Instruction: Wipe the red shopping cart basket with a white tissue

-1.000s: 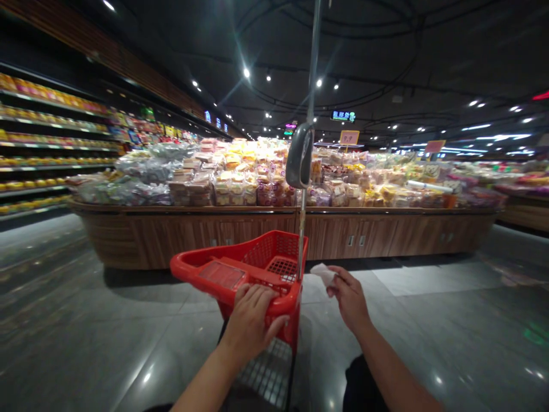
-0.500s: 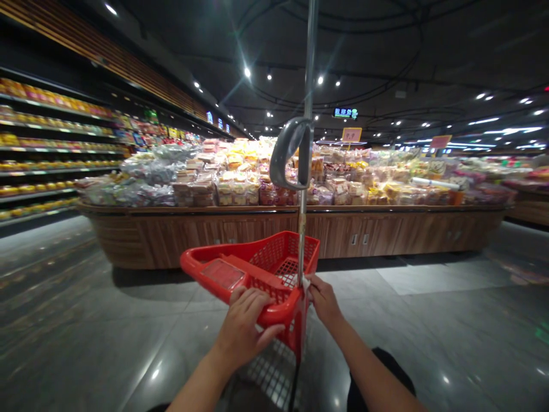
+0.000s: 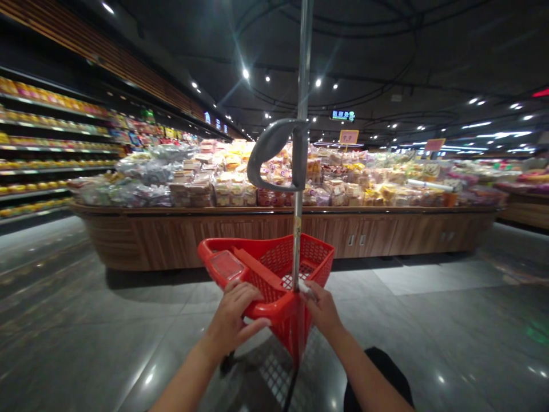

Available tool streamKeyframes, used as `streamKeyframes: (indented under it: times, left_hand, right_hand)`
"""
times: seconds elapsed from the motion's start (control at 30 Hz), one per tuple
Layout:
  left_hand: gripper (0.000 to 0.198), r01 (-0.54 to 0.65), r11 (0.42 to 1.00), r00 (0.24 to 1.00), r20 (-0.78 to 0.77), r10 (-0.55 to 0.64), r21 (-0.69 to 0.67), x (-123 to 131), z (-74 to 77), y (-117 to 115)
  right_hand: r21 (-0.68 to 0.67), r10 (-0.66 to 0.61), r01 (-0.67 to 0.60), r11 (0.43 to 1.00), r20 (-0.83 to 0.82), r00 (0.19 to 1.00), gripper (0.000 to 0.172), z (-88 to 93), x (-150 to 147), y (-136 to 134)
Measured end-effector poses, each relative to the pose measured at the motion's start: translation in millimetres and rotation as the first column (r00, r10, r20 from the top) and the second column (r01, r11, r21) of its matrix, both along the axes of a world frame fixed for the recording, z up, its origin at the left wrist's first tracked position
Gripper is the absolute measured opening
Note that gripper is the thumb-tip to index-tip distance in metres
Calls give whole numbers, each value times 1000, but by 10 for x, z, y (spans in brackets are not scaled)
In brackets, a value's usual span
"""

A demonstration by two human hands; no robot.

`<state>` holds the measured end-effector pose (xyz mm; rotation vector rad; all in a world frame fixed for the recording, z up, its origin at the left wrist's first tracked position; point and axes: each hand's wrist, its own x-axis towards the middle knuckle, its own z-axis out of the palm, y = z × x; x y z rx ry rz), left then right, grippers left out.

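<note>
A red plastic shopping cart (image 3: 263,312) stands in front of me, its basket turned at an angle. My left hand (image 3: 235,312) is on the near corner of the cart's rim, fingers over the top and thumb apart below. A metal pole (image 3: 297,246) with a grey loop handle (image 3: 256,157) rises from this near corner. Beside the pole's foot my right hand (image 3: 321,309) pinches a small white cloth or tissue (image 3: 305,288), its fingertips close to the rim. The basket's grid floor shows only in part behind the pole.
A long wooden display counter (image 3: 231,229) piled with packaged goods (image 3: 235,189) runs across the way ahead. Shelves of jars (image 3: 51,146) line the left side. Grey floor tiles (image 3: 412,326) extend to the right, and my dark-clad knee (image 3: 377,372) shows below.
The cart has turned, its basket and far handle end swinging to the right. The pole's loop now shows broader and further left. Both hands have stayed near the same corner.
</note>
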<state>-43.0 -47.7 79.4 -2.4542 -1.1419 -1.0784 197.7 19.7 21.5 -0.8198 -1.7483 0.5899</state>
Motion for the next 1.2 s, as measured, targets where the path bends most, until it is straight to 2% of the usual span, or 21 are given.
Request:
streamKeyframes:
  times: [0.07, 0.2, 0.33, 0.5, 0.63, 0.73, 0.83, 0.97, 1.07, 1.17, 1.2]
  left_hand:
    - [32, 23, 1000, 1000, -1, -23, -14, -39, 0, 23]
    - [29, 72, 996, 997, -13, -72, -48, -98, 6, 51]
    - [28, 71, 995, 997, -5, -72, -66, -151, -11, 86]
    - [35, 67, 998, 997, 25, -66, -20, -272, -57, 132]
    - [41, -12, 996, 998, -53, 16, 88, -242, -47, 68]
    - [35, -96, 981, 989, -94, 112, 166, -33, -11, -6]
    - [30, -229, 964, 963, -116, 245, 131, 278, 36, -30]
    - [32, -432, 901, 889, -151, 432, 32, 566, 84, 27]
    - [25, -540, 842, 824, -214, 524, -16, 551, 92, 75]
    - [22, -533, 846, 824, -245, 511, -29, 404, 82, 96]
    - [21, -521, 853, 831, -246, 498, -30, 347, 78, 100]
  right_hand:
    - [27, -6, 6, 1000, 17, 1000, 29, -17, 39, 44]
    - [51, -133, 131, 990, 52, 990, 37, -51, 70, 18]
    - [106, -114, 106, 989, 67, 991, 47, -48, -15, -138]
    - [94, -177, 166, 982, 128, 976, 53, 1, -99, -202]
    - [107, -158, 142, 984, 157, 975, 59, -5, -147, -217]
    - [95, -131, 118, 988, 154, 979, 59, -9, -181, -235]
    - [59, -112, 104, 993, 166, 980, 58, 43, -196, -234]
    - [24, 34, -40, 999, 219, 975, 56, 212, -153, -148]
    - [27, 62, -75, 997, 332, 941, 48, 373, -85, 29]
    - [154, -35, -28, 988, 388, 921, 46, 495, -82, 265]
    - [205, -37, -50, 977, 402, 915, 47, 516, -112, 341]
